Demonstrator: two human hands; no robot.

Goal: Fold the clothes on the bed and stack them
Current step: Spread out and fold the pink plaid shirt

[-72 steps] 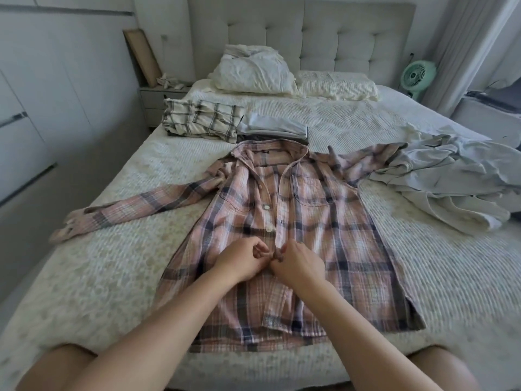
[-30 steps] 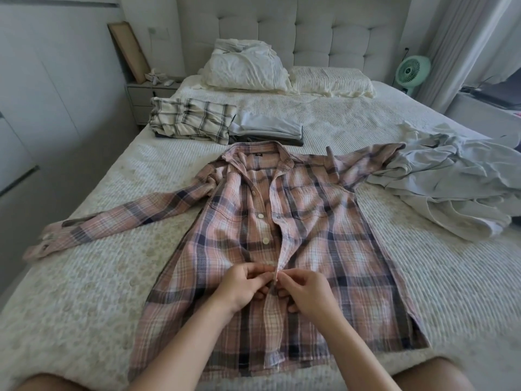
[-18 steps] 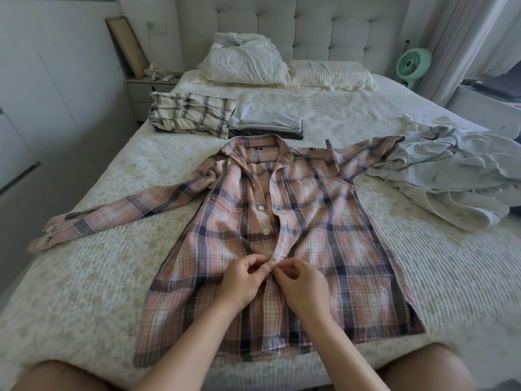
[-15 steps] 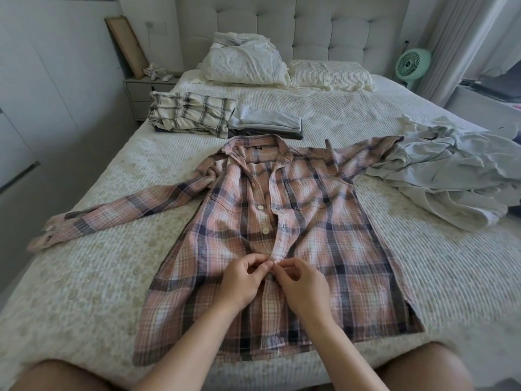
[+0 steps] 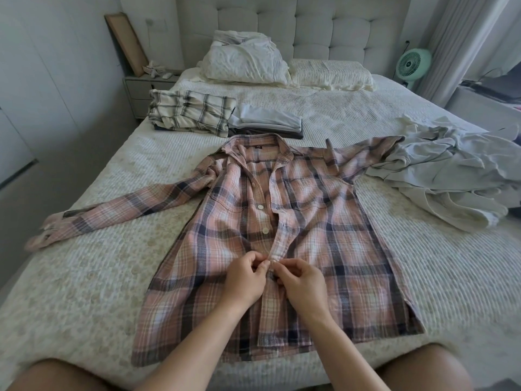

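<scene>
Pink plaid flannel shirt [image 5: 304, 221] lies front-up along the middle of the bed [image 5: 84, 277], collar toward the headboard, hem at the near edge; long axis runs head to foot. One sleeve stretches out flat to the left; the other reaches under a crumpled pale grey garment [image 5: 451, 176]. Left hand [image 5: 244, 280] and right hand [image 5: 303, 280] both pinch the button placket at mid-front. Beyond the collar: a folded cream checked garment [image 5: 191, 112] beside a folded grey stack [image 5: 267, 122]. Ribbed white bedspread lies open on both sides.
</scene>
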